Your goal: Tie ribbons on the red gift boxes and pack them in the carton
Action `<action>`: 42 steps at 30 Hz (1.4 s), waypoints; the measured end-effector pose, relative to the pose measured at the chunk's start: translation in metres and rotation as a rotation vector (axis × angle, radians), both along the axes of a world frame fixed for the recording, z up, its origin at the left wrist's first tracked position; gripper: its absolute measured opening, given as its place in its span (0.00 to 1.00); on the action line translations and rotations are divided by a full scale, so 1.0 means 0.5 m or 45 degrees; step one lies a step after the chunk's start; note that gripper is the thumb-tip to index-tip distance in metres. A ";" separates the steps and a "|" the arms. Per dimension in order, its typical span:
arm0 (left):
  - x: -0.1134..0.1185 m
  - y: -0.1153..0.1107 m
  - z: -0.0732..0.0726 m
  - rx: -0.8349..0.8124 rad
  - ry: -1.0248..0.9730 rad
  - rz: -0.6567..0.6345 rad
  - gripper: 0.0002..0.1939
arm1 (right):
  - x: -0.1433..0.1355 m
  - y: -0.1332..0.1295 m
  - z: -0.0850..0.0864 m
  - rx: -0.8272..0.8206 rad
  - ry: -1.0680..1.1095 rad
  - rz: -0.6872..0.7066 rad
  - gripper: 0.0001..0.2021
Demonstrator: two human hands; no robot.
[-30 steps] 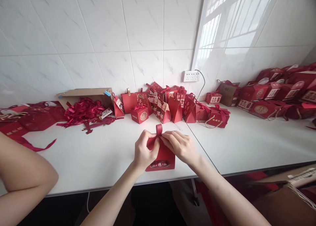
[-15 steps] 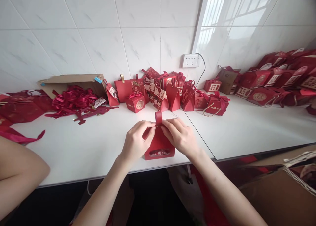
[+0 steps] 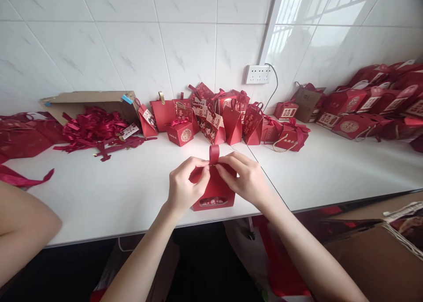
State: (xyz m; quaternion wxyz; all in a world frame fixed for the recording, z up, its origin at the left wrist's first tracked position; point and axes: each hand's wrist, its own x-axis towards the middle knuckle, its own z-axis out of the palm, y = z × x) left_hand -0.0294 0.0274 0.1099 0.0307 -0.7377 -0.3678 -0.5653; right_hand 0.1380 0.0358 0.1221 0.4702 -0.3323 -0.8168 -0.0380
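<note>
A red gift box [image 3: 216, 188] stands upright near the front edge of the white table, its sides narrowing toward the top. Through an oval window low on its front, small red and white contents show. A red strap loop [image 3: 214, 154] sticks up from its top edge. My left hand [image 3: 189, 181] pinches that top edge just left of the loop, thumb in front. On the other side of the loop, my right hand [image 3: 243, 175] pinches the same edge between thumb and fingers. The fingertips partly hide the edge.
Several finished-looking red gift boxes [image 3: 233, 125] line the wall. An open cardboard box [image 3: 89, 97] spills red ribbons [image 3: 95, 128] at left. More red boxes [image 3: 343, 101] are stacked at right. Another person's arm [image 3: 26, 231] rests at the left edge. A carton [image 3: 360, 258] stands below right.
The view has shifted slightly. My right thumb and fingers have spread a little apart along the box's top edge, while my left hand keeps nearly the same pinch.
</note>
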 end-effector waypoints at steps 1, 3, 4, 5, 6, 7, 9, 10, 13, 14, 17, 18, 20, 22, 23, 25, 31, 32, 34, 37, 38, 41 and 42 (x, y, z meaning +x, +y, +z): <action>-0.002 -0.001 0.003 -0.033 0.010 -0.014 0.04 | 0.003 0.000 0.011 -0.143 0.052 0.073 0.06; -0.007 -0.003 0.011 -0.111 0.021 -0.042 0.05 | 0.006 0.002 0.036 -0.409 0.163 0.218 0.10; -0.009 -0.004 0.015 -0.156 0.017 -0.057 0.05 | 0.005 0.004 0.048 -0.499 0.218 0.273 0.11; -0.010 -0.005 0.018 -0.203 0.006 -0.072 0.05 | 0.002 0.007 0.059 -0.558 0.260 0.316 0.10; -0.010 -0.006 0.022 -0.252 -0.007 -0.089 0.05 | -0.001 0.011 0.067 -0.589 0.284 0.345 0.08; -0.010 -0.007 0.026 -0.300 -0.024 -0.105 0.04 | -0.006 0.016 0.074 -0.593 0.294 0.357 0.06; -0.008 -0.008 0.033 -0.390 -0.061 -0.126 0.02 | -0.016 0.024 0.081 -0.574 0.293 0.349 0.06; -0.008 -0.008 0.036 -0.429 -0.072 -0.133 0.01 | -0.020 0.027 0.082 -0.566 0.288 0.338 0.07; -0.009 -0.005 0.042 -0.527 -0.044 -0.149 0.03 | -0.031 0.032 0.076 -0.553 0.293 0.302 0.09; -0.009 -0.003 0.043 -0.556 -0.022 -0.145 0.04 | -0.034 0.033 0.072 -0.556 0.315 0.289 0.10; -0.010 0.004 0.042 -0.593 0.013 -0.093 0.06 | -0.045 0.036 0.059 -0.566 0.473 0.246 0.11; -0.009 0.007 0.041 -0.590 0.017 -0.074 0.07 | -0.048 0.038 0.055 -0.576 0.543 0.238 0.12; -0.007 0.010 0.040 -0.569 0.024 -0.056 0.08 | -0.050 0.041 0.048 -0.616 0.641 0.251 0.13; -0.004 0.011 0.041 -0.549 0.017 -0.058 0.09 | -0.044 0.041 0.042 -0.660 0.627 0.297 0.13; -0.003 0.010 0.042 -0.539 0.008 -0.070 0.09 | -0.038 0.040 0.038 -0.675 0.598 0.323 0.13; -0.004 0.007 0.042 -0.540 -0.010 -0.113 0.09 | -0.024 0.033 0.026 -0.689 0.553 0.356 0.13; -0.020 0.000 0.019 -0.613 -0.237 -0.268 0.13 | -0.003 0.014 -0.019 -0.620 0.502 0.306 0.08; -0.021 0.001 0.014 -0.624 -0.287 -0.293 0.14 | -0.004 0.013 -0.022 -0.586 0.493 0.297 0.08; -0.022 0.003 0.005 -0.628 -0.332 -0.319 0.12 | -0.008 0.012 -0.026 -0.502 0.469 0.284 0.06; -0.017 0.007 -0.002 -0.567 -0.324 -0.283 0.07 | -0.014 0.013 -0.031 -0.353 0.436 0.274 0.05; -0.015 0.007 -0.003 -0.541 -0.323 -0.266 0.07 | -0.016 0.013 -0.033 -0.313 0.438 0.265 0.05; -0.009 0.007 -0.004 -0.499 -0.322 -0.257 0.06 | -0.019 0.013 -0.041 -0.267 0.492 0.246 0.04; -0.008 0.007 -0.004 -0.490 -0.313 -0.265 0.06 | -0.020 0.013 -0.044 -0.270 0.514 0.248 0.04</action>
